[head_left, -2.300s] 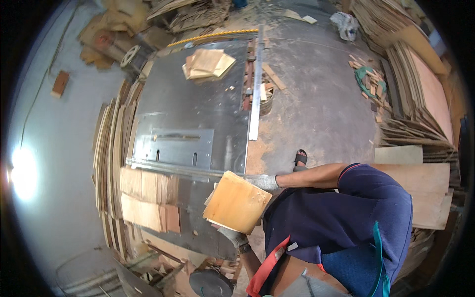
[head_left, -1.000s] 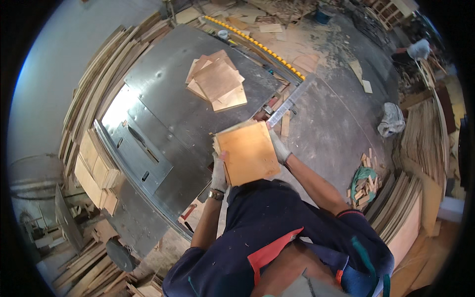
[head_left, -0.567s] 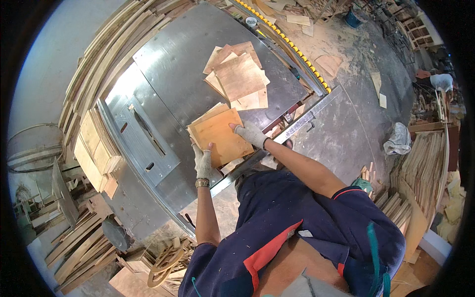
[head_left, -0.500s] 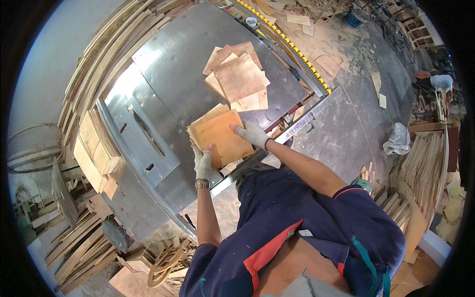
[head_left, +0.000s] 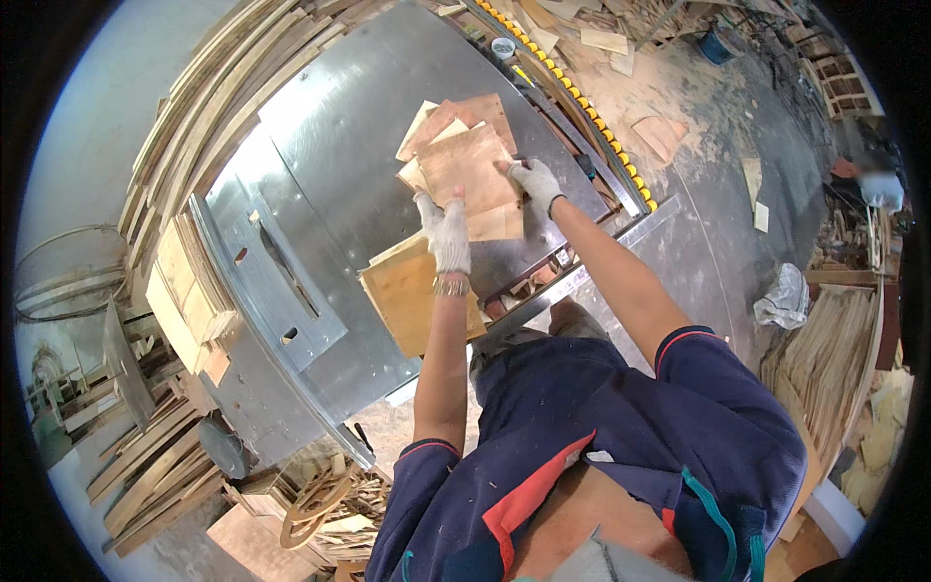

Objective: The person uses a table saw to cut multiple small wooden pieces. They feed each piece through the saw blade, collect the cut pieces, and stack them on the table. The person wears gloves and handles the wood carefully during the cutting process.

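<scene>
Two piles of thin square wood boards lie on the grey metal table (head_left: 369,116). My left hand (head_left: 447,236), in a pale knitted glove with bare fingertips, holds the near left edge of the top board (head_left: 467,160) in the far pile. At that board's right edge is my right hand (head_left: 535,183), gloved likewise, its thumb on the edge and its other fingers partly hidden. Closer to me, the near pile has an orange-brown board (head_left: 400,301) on top, partly covered by my left wrist.
A slotted plate (head_left: 276,262) is set into the table's left side. Beyond that stand stacked boards (head_left: 184,291) and long wood strips (head_left: 194,116). A yellow roller rail (head_left: 582,102) runs along the right. A white cup (head_left: 502,47) sits near it. Wood scraps (head_left: 659,136) litter the floor.
Both hands have left the orange-brown board, which now rests on the near pile. They have moved away from me to the far pile's top board.
</scene>
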Motion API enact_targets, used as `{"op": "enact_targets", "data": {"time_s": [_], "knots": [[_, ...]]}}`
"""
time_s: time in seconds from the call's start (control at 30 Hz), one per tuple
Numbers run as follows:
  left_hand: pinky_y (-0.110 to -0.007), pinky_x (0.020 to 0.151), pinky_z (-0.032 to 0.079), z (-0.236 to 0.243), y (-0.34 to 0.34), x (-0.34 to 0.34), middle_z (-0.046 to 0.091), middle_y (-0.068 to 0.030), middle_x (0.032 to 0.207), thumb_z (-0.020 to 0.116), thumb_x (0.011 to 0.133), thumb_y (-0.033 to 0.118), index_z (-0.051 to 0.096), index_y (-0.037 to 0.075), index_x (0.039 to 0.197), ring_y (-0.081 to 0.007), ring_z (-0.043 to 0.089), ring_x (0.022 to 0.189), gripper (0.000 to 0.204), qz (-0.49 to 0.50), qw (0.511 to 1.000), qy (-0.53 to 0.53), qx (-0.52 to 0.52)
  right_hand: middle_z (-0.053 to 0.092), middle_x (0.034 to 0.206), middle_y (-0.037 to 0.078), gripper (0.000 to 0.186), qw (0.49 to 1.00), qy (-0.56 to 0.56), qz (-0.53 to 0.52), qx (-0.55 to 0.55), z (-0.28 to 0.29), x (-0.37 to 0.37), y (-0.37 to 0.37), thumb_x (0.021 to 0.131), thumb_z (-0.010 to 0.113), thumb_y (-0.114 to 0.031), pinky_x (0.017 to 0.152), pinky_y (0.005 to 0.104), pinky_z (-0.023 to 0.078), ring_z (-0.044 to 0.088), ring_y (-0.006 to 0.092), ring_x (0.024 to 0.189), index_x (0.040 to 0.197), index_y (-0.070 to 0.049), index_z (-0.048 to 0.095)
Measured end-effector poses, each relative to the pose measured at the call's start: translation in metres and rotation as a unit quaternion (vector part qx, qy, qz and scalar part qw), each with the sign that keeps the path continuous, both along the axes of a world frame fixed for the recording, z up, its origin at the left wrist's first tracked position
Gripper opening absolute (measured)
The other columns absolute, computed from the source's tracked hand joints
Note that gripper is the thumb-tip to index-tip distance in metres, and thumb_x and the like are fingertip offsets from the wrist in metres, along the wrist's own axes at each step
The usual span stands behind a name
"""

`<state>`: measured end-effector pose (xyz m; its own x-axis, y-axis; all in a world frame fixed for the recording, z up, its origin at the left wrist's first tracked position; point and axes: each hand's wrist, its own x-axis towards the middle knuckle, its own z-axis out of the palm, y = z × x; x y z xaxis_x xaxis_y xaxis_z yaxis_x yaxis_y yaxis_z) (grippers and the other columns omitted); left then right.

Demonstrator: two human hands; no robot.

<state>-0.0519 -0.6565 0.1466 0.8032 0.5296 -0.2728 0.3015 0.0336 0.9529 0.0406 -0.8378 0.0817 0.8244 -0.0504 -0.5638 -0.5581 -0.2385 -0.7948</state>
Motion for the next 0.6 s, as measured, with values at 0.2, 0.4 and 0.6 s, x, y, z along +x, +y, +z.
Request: {"op": "enact_targets", "data": {"time_s": [0.2,0.4,0.6], "knots": [[-0.045,0.117,0.032,-0.064,0.009,0.075,0.036,-0.0345,0.151,0.074,0.082,0.051,0.020,-0.009,0.153,-0.0433,0.037,0.141,0.108,0.131,0.965,0.183,0.135,0.066,0.083,-0.001,0.037,0.978,0.080,0.040,0.190,-0.018,0.017,0.000,0.080,0.086,-0.036,0.056,0.0287,0.044,0.055,0.0111,0.062,0.098,-0.006,0.073],[-0.046,0.104,0.044,-0.070,0.027,0.087,0.053,-0.0306,0.138,0.075,0.081,0.052,0.043,-0.010,0.141,-0.0400,0.055,0.126,0.092,0.197,0.961,0.192,-0.016,0.069,0.077,0.001,0.033,0.993,0.020,0.114,0.030,0.020,0.037,0.008,0.080,0.084,-0.037,0.059,0.0300,0.047,0.060,0.0101,0.066,0.087,-0.006,0.076],[-0.045,0.090,0.053,-0.065,0.033,0.107,0.058,-0.0240,0.129,0.076,0.084,0.042,0.042,-0.012,0.139,-0.0303,0.063,0.110,0.084,0.187,0.976,0.098,-0.055,0.073,0.090,0.020,0.065,0.944,-0.147,0.194,-0.224,0.028,0.088,0.000,0.080,0.068,-0.064,0.079,0.0441,0.054,0.070,0.0354,0.087,0.093,-0.001,0.074]]}}
